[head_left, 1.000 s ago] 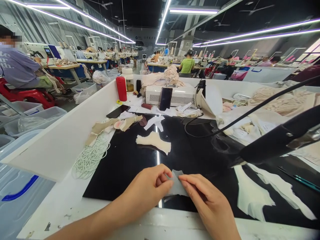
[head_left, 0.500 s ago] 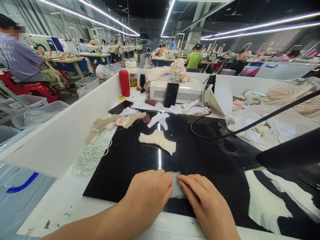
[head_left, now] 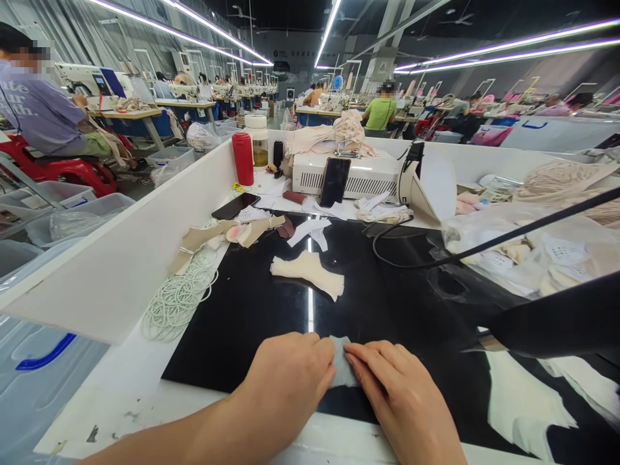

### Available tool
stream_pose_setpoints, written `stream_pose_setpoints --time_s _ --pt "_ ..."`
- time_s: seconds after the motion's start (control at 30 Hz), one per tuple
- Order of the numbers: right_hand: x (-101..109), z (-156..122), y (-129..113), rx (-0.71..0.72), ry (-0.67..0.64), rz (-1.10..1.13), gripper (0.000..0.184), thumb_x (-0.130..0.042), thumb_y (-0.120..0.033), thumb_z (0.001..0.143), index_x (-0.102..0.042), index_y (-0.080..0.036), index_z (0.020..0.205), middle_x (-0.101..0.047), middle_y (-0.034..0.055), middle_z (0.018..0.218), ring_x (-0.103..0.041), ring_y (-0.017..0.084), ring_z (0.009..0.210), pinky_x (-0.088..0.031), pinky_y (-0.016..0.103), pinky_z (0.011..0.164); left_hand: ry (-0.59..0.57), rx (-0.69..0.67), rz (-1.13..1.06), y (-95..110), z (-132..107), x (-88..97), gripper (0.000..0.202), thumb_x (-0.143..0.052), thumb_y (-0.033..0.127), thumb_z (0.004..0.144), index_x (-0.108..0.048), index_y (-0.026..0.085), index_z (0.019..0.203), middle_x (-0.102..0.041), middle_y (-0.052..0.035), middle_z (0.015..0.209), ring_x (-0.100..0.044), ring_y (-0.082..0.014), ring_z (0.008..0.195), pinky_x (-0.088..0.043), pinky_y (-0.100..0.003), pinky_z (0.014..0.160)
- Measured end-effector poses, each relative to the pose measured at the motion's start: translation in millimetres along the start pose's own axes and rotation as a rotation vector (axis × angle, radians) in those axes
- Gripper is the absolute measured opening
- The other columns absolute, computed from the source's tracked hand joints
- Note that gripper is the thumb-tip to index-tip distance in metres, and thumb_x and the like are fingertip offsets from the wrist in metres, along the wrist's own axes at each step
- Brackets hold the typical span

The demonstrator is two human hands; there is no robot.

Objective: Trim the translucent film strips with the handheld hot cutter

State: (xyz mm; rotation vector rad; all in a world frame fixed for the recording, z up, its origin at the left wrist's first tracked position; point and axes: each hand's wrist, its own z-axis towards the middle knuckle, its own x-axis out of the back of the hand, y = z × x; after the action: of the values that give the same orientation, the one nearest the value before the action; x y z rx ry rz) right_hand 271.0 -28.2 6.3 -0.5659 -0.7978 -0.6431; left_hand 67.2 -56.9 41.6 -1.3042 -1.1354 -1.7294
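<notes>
We hold a small piece of grey cloth [head_left: 343, 366] between our two hands, over the near edge of the black sheet [head_left: 232, 342] on the counter [head_left: 104, 403]. Our right hand [head_left: 404, 391] pinches the cloth's right side, thumb and forefinger closed together. Our left hand [head_left: 290, 384] is curled closed at its left side and seems to grip it, though the fingertips are hidden. We judge the step in hand to be handling the cloth's edges; the next move calls for an even, light hold so the thin piece does not crumple. Farther off lie a cream cloth piece [head_left: 307, 271] and white strips [head_left: 310, 230]; near right, more pale pieces [head_left: 523, 400] lie beyond a black arm [head_left: 557, 320].

As for writing, the purple shirt [head_left: 36, 106] at far left shows pale letters, of which we read only "ate", "ur" and "th." The labels [head_left: 564, 252] among the bags at right carry dark marks too small to read, and the lettering on the far wall is equally illegible.
</notes>
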Motion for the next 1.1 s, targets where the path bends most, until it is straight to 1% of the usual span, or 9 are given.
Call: stream_pose_setpoints --time_s 0.23,0.43,0.57,0.93,1.0,1.1 --pt "-0.8 -2.5 -0.3 -0.031 -0.005 0.019 0.035 -0.043 -0.038 0.117 -0.072 -0.023 0.106 -0.073 0.0005 0.086 -0.065 0.017 0.071 -0.047 0.034 0.072 -0.080 0.055 -0.037 -1.2 1.8 5.1 0.020 -0.068 0.019 0.103 -0.063 0.022 0.084 -0.069 0.0040 0.078 -0.067 -0.0178 0.067 -0.037 -0.031 0.058" --pt "-2.6 -2.9 -1.9 -0.035 -0.013 0.021 0.034 -0.043 -0.037 0.117 -0.073 -0.023 0.107 -0.074 0.0013 0.087 -0.064 0.018 0.072 -0.047 0.035 0.073 -0.124 0.077 -0.024 -2.5 3.8 7.5 0.020 -0.066 0.020 0.105 -0.063 0.021 0.085 -0.070 0.0030 0.079 -0.067 -0.0180 0.068 -0.036 -0.030 0.059" --pt "-2.6 -2.9 -2.5 -0.033 -0.009 0.018 0.037 -0.041 -0.037 0.117 -0.074 -0.023 0.106 -0.074 0.0020 0.087 -0.064 0.018 0.071 -0.046 0.035 0.072 -0.129 0.078 -0.015 -2.2 3.5 7.1 0.020 -0.065 0.020 0.105 -0.062 0.021 0.085 -0.069 0.0032 0.080 -0.067 -0.0176 0.068 -0.036 -0.030 0.058" --pt "-4.3 -3.1 -4.3 -0.050 -0.027 0.001 0.037 -0.041 -0.035 0.117 -0.073 -0.022 0.104 -0.073 0.0027 0.086 -0.062 0.019 0.073 -0.043 0.035 0.072 -0.023 0.026 0.066 -4.6 0.5 2.5 0.021 -0.069 0.018 0.101 -0.058 0.022 0.083 -0.066 0.0041 0.076 -0.064 -0.0167 0.063 -0.035 -0.029 0.055" --pt "-4.9 -3.3 -5.1 -0.052 -0.031 -0.005 0.037 -0.041 -0.034 0.117 -0.073 -0.021 0.105 -0.073 0.0033 0.087 -0.061 0.019 0.073 -0.043 0.035 0.071 0.021 0.012 0.115 -5.5 -0.7 0.9 0.020 -0.070 0.017 0.100 -0.058 0.022 0.084 -0.065 0.0034 0.076 -0.063 -0.0177 0.063 -0.036 -0.030 0.055" --pt "-6.2 -3.1 -6.8 -0.047 -0.026 -0.024 0.038 -0.040 -0.032 0.117 -0.073 -0.020 0.103 -0.072 0.0039 0.086 -0.060 0.019 0.071 -0.041 0.035 0.071 0.118 -0.036 0.236 -6.1 -1.9 -2.4 0.022 -0.064 0.012 0.102 -0.056 0.022 0.083 -0.061 0.0013 0.076 -0.062 -0.0205 0.066 -0.040 -0.033 0.056"
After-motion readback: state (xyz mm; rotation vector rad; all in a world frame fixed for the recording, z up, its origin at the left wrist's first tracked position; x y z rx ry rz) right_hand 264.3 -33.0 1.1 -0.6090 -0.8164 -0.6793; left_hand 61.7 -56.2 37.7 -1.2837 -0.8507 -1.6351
